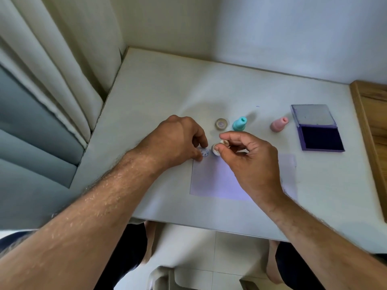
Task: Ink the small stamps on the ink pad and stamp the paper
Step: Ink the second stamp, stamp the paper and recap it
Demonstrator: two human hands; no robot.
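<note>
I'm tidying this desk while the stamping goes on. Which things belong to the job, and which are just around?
Part of the job:
- paper, one stamped face at its corner
- white stamp in the right hand
- left hand holding the paper's corner
- teal stamp
- pink stamp
- open ink pad
- round cap

Just around:
- curtain
- wooden ledge

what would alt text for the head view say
A right hand pinches a small white stamp above the paper's top corner while the left hand holds the sheet beside a printed mark; an open ink pad sits right.
</note>
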